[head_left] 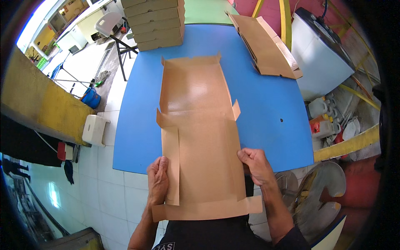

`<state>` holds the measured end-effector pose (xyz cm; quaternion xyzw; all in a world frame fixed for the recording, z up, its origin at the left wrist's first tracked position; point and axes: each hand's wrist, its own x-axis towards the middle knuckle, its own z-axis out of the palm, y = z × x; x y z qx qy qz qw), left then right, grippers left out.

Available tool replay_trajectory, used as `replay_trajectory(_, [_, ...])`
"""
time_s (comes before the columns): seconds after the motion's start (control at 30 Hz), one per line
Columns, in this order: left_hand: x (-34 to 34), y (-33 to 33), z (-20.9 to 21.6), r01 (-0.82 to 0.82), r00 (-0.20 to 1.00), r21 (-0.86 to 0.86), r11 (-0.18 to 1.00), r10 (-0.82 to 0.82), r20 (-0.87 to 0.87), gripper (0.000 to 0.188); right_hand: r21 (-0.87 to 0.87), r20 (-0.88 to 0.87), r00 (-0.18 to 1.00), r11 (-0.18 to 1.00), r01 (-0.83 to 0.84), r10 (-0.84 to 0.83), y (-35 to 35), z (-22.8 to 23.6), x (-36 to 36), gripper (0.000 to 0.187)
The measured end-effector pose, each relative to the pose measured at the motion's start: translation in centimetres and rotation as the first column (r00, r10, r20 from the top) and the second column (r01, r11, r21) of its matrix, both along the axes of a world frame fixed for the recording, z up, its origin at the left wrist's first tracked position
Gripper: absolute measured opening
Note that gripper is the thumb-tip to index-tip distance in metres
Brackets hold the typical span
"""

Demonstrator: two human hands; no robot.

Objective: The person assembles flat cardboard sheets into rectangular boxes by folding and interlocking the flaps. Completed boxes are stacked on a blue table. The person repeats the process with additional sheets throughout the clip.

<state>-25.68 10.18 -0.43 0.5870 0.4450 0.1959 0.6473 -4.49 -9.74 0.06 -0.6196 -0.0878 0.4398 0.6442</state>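
Note:
An unfolded brown cardboard box blank (204, 154) lies lengthwise over the blue table (271, 129), its near end jutting past the front edge toward my body. My left hand (158, 177) grips its left side, where a long flap (171, 166) is folded inward. On the opposite side my right hand (254, 164) pinches the edge with thumb on top; its other fingers are mostly hidden. Side walls on the far half stand partly raised, with small tabs sticking up at the corners and mid-length. The near end flap (204, 210) spreads out with a tab at each side.
A stack of folded boxes (154, 25) stands at the table's far left. Flat cardboard blanks (264, 46) lie at the far right. Beyond the table are a folding chair (110, 25), a white stool (95, 130), a washing machine (321, 54) and several plastic jugs (321, 121).

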Motion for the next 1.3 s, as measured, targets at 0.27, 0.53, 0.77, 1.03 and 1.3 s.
replay_trajectory(0.27, [-2.4, -2.0, 1.1, 0.098, 0.991, -0.273, 0.957, -0.068, 0.114, 0.039, -0.028, 0.113, 0.981, 0.987, 0.159, -0.155, -1.0, 0.2, -0.5, 0.028])
replay_trajectory(0.53, [-2.4, -0.1, -0.5, 0.154, 0.987, -0.047, 0.987, -0.155, -0.039, 0.041, -0.15, 0.078, 0.979, 0.973, -0.177, 0.19, -3.2, 1.3, -1.2, 0.028])
replay_trajectory(0.77, [-3.1, -1.2, 0.2, 0.223, 0.975, -0.34, 0.914, -0.205, 0.089, 0.046, -0.167, 0.168, 0.972, 0.976, -0.139, 0.167, -3.0, 0.4, 0.2, 0.03])
replay_trajectory(1.03, [-2.4, -1.0, -0.5, 0.176, 0.981, -0.215, 0.961, -0.153, 0.119, 0.04, -0.184, -0.044, 0.951, 0.934, -0.308, 0.305, -3.6, 1.8, 0.8, 0.03])
replay_trajectory(1.3, [-2.1, -1.0, -0.5, 0.142, 0.99, -0.085, 0.986, -0.14, 0.032, 0.037, -0.12, -0.061, 0.909, 0.901, -0.417, 0.413, -3.2, 1.7, 1.1, 0.052])
